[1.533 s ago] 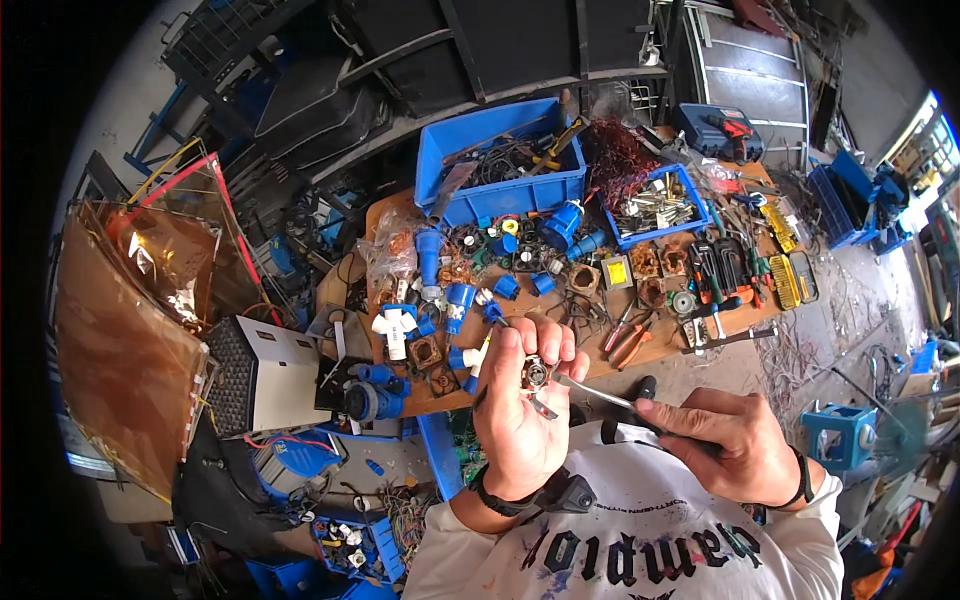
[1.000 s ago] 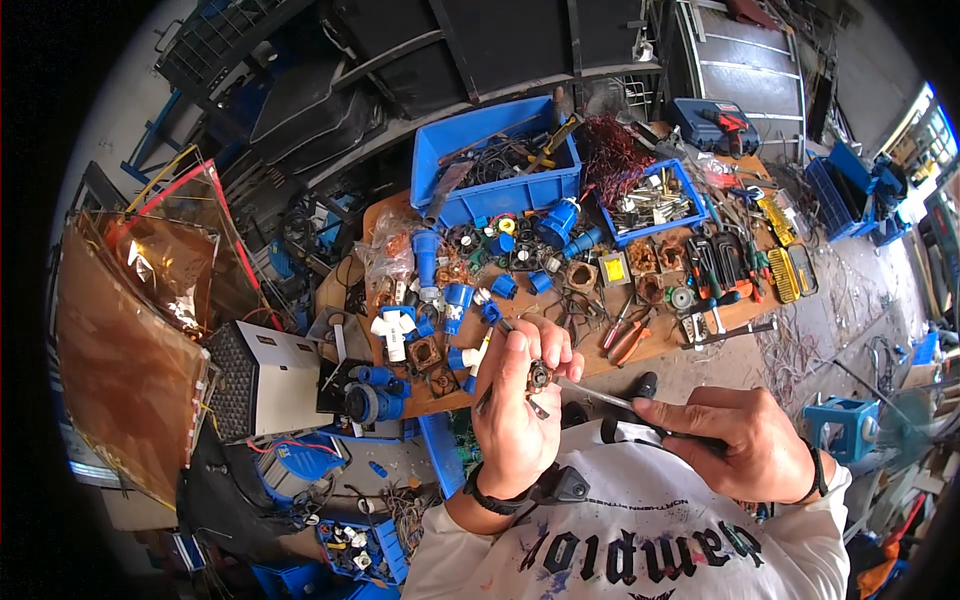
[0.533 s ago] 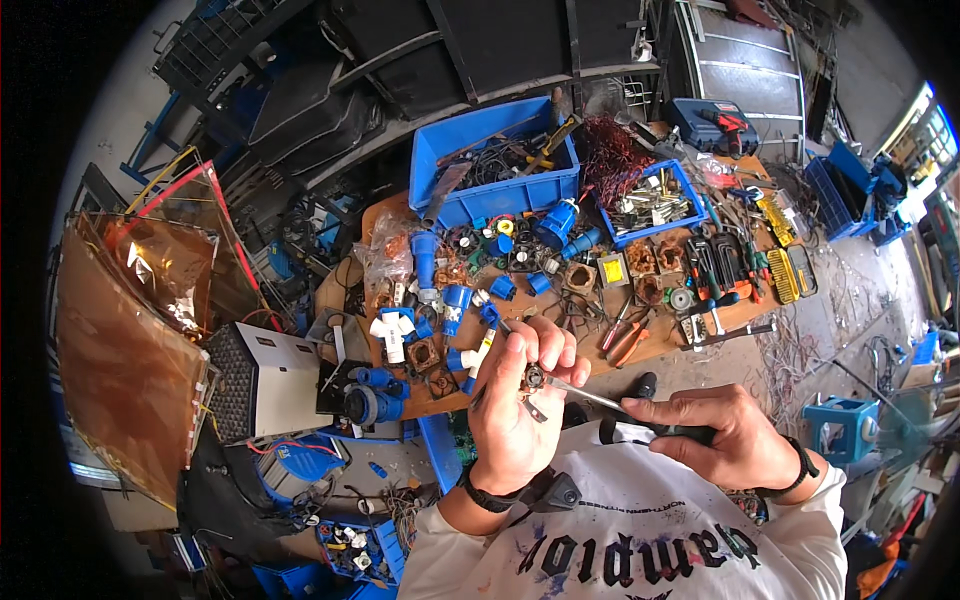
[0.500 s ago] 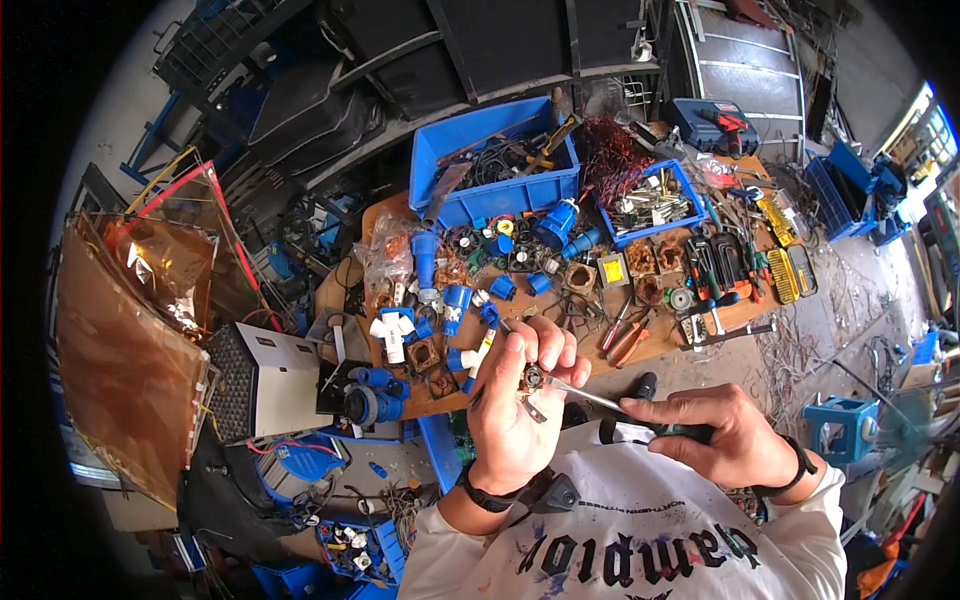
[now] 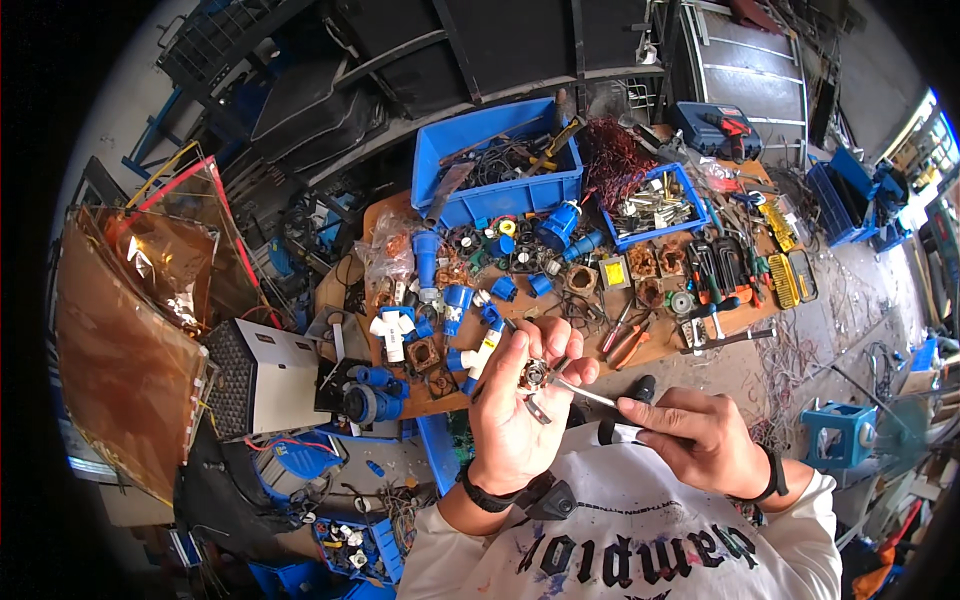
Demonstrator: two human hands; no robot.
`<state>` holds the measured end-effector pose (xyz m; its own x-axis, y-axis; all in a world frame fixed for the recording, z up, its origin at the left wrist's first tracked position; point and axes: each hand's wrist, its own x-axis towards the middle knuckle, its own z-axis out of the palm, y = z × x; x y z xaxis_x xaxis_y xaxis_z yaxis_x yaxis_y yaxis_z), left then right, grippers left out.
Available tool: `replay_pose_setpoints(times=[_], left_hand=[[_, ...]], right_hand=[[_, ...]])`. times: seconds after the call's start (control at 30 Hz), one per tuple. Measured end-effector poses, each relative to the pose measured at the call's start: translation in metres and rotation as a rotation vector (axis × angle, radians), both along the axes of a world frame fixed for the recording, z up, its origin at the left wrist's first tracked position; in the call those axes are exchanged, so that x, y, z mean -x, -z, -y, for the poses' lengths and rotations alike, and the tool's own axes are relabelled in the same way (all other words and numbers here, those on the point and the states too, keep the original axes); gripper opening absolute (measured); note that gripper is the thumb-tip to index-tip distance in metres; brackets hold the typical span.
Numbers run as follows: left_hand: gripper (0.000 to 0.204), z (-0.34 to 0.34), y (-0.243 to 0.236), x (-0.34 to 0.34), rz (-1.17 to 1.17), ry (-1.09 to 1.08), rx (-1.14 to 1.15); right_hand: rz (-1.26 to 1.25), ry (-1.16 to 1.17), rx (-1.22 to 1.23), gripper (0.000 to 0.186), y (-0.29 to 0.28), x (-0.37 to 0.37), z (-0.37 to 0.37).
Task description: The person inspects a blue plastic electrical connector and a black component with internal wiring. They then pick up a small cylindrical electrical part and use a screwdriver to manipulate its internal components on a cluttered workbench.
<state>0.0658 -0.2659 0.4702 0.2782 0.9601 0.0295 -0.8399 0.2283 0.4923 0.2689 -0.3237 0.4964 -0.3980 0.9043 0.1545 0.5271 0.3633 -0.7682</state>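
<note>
Above the front of my shirt, my left hand is curled round a small round part with metal in it, whose open face shows between the fingers. A short dark strip hangs below it at the palm. My right hand grips a screwdriver, its shiny shaft running leftward to the part. The tip lies at or just behind the part's edge; I cannot tell exactly where it touches. Its handle is hidden inside my right hand.
Beyond my hands a wooden table carries blue plugs and sockets, orange-handled pliers and hand tools. A large blue bin and a blue tray of metal pieces stand further back. A white-topped box is at the left.
My right hand has shifted slightly left, and less of the screwdriver's shaft shows. The round part has turned a little, showing more of its face.
</note>
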Motion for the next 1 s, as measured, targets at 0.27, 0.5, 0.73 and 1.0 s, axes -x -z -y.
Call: replay_pose_setpoints(times=[0.27,0.5,0.73,1.0], left_hand=[[0.019,0.001,0.002,0.001,-0.019,-0.026,-0.022],[0.02,0.001,0.002,0.001,-0.036,-0.077,0.016],[0.02,0.0,-0.004,-0.001,-0.05,-0.076,0.003],[0.021,-0.001,-0.002,0.0,-0.047,-0.077,0.031]], right_hand=[[-0.523,-0.054,0.606,0.045,0.003,-0.003,-0.005],[0.013,-0.01,0.046,0.049,0.004,0.004,-0.001],[-0.437,-0.103,0.172,0.047,0.031,0.007,-0.006],[-0.703,-0.081,0.853,0.045,0.023,-0.007,-0.011]])
